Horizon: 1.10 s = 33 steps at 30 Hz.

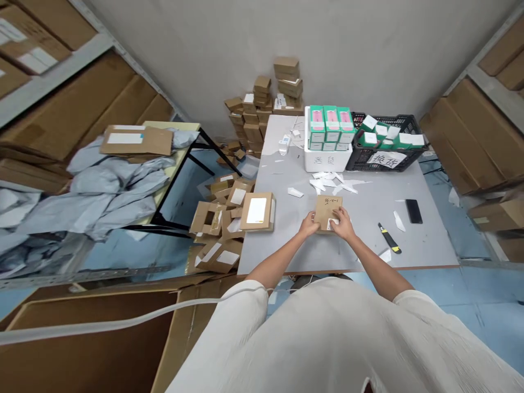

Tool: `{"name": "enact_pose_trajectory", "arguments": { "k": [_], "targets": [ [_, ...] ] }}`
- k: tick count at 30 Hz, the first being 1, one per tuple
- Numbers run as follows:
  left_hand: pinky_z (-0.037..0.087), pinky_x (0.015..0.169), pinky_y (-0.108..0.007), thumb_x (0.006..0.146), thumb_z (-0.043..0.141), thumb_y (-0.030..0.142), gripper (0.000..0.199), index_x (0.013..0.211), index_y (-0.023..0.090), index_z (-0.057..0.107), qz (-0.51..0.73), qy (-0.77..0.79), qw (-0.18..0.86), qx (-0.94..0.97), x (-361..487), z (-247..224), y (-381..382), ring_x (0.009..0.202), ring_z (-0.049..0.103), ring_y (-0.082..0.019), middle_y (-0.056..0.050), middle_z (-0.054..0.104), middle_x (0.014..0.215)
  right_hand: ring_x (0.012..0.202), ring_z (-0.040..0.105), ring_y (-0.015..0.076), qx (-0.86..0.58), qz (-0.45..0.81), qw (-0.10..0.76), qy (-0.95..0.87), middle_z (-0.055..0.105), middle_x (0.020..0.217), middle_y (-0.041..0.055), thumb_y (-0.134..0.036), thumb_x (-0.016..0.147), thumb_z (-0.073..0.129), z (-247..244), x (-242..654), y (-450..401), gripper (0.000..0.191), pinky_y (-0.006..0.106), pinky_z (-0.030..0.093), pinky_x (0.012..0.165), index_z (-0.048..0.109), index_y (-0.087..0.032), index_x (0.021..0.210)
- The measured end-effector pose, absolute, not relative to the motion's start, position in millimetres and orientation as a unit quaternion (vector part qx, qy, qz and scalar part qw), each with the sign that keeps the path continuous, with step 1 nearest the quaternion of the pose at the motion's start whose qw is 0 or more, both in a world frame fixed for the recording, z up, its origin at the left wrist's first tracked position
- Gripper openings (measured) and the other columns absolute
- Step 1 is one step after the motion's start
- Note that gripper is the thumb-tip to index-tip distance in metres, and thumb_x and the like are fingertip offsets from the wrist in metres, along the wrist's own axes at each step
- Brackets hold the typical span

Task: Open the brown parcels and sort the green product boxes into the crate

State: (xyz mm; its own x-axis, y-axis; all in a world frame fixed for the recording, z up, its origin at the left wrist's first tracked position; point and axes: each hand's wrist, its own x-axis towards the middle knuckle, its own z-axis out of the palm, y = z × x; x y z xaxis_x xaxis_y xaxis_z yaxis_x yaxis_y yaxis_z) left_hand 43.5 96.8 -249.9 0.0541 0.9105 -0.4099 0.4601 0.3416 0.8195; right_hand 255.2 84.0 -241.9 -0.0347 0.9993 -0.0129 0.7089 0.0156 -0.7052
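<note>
A small cardboard box [324,205] with black handwriting lies on the grey table [282,251] in front of me. My left hand [309,224] grips its left side. My right hand [343,223] holds the right side, with the thumb by a white label [332,224] near the box's front edge. Torn white paper scraps [327,179] lie just beyond the box. A black and yellow utility knife [389,238] rests to the right of my right hand, apart from it. The box's underside and some fingertips are hidden.
A white bin [327,161] with green-and-pink boxes and a black crate [380,158] stand at the table's back. A phone [414,211] lies right. Another cardboard box [257,212] sits at the left edge, above piled cartons [216,256]. Grey parcels [110,180] cover a side table.
</note>
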Motion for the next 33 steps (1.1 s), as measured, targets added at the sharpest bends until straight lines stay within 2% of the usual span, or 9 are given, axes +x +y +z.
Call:
{"name": "enact_pose_trajectory", "arguments": {
  "k": [5,8,11,14,17,21,25,29,33],
  "targets": [
    [0.051,0.113,-0.044,0.073,0.08,0.031,0.082,0.152,0.031,0.058,0.207,0.644,0.48,0.559,107.7,-236.9,106.7,0.133,0.065,-0.031,-0.007,0.073,0.143,0.153,0.049,0.0385,-0.676,0.272,0.26,-0.634,0.044,0.168,0.0182,-0.044,0.09,0.065,-241.5,319.3,81.2,0.059,0.058,0.041,0.129,0.064,-0.022,0.145],
    [0.044,0.12,-0.05,0.073,0.079,0.032,0.077,0.147,0.033,0.062,0.182,0.652,0.449,0.583,134.2,-231.9,115.4,0.145,0.056,-0.036,-0.008,0.074,0.141,0.149,0.053,0.037,-0.676,0.288,0.259,-0.627,0.043,0.168,0.0161,-0.043,0.089,0.065,-248.4,347.0,72.7,0.06,0.057,0.047,0.125,0.064,-0.025,0.146],
    [0.039,0.122,-0.057,0.072,0.078,0.028,0.073,0.144,0.031,0.064,0.135,0.665,0.421,0.602,150.4,-228.9,120.5,0.15,0.048,-0.042,-0.01,0.071,0.145,0.14,0.061,0.035,-0.668,0.314,0.245,-0.629,0.042,0.168,0.0156,-0.041,0.088,0.064,-254.7,365.1,66.2,0.059,0.053,0.055,0.116,0.065,-0.025,0.145],
    [0.039,0.122,-0.059,0.073,0.076,0.026,0.068,0.141,0.03,0.065,0.118,0.669,0.398,0.617,157.4,-227.2,118.3,0.149,0.046,-0.043,-0.011,0.064,0.154,0.128,0.067,0.0329,-0.653,0.325,0.238,-0.641,0.045,0.166,0.0151,-0.036,0.087,0.062,-254.6,378.8,70.6,0.057,0.051,0.058,0.112,0.067,-0.025,0.143],
    [0.039,0.122,-0.059,0.077,0.074,0.024,0.062,0.138,0.031,0.065,0.131,0.691,0.383,0.599,158.1,-227.6,110.0,0.151,0.045,-0.041,-0.011,0.055,0.162,0.134,0.063,0.0349,-0.648,0.301,0.247,-0.655,0.053,0.157,0.0135,-0.032,0.087,0.061,-249.3,391.6,88.5,0.055,0.054,0.053,0.117,0.069,-0.027,0.141],
    [0.038,0.125,-0.055,0.076,0.076,0.025,0.075,0.148,0.029,0.057,0.178,0.76,0.366,0.507,153.6,-234.9,97.2,0.155,0.043,-0.041,-0.016,0.045,0.168,0.148,0.049,0.0415,-0.67,0.281,0.226,-0.649,0.054,0.16,0.0162,-0.03,0.086,0.063,-244.4,401.9,123.4,0.058,0.062,0.042,0.125,0.068,-0.025,0.143],
    [0.045,0.12,-0.048,0.079,0.079,0.028,0.086,0.159,0.022,0.045,0.217,0.79,0.401,0.41,147.7,-246.2,90.6,0.149,0.053,-0.039,-0.021,0.055,0.158,0.152,0.045,0.043,-0.669,0.307,0.18,-0.653,0.05,0.168,0.0149,-0.031,0.086,0.061,-243.8,399.2,151.2,0.064,0.066,0.037,0.126,0.064,-0.024,0.149],
    [0.053,0.114,-0.042,0.084,0.077,0.025,0.099,0.169,0.02,0.029,0.24,0.747,0.507,0.359,148.0,-252.8,92.0,0.136,0.066,-0.032,-0.016,0.071,0.144,0.147,0.052,0.0406,-0.677,0.329,0.116,-0.648,0.059,0.162,0.014,-0.035,0.091,0.06,-239.9,396.3,157.1,0.066,0.058,0.042,0.123,0.06,-0.023,0.156],
    [0.055,0.112,-0.037,0.079,0.078,0.02,0.113,0.175,0.018,0.019,0.291,0.706,0.547,0.343,150.6,-256.3,98.5,0.137,0.068,-0.029,-0.018,0.063,0.157,0.136,0.063,0.0351,-0.719,0.326,0.081,-0.609,0.07,0.146,0.0171,-0.045,0.102,0.054,-238.5,406.5,144.3,0.057,0.046,0.048,0.115,0.06,-0.02,0.154]
  ]
}}
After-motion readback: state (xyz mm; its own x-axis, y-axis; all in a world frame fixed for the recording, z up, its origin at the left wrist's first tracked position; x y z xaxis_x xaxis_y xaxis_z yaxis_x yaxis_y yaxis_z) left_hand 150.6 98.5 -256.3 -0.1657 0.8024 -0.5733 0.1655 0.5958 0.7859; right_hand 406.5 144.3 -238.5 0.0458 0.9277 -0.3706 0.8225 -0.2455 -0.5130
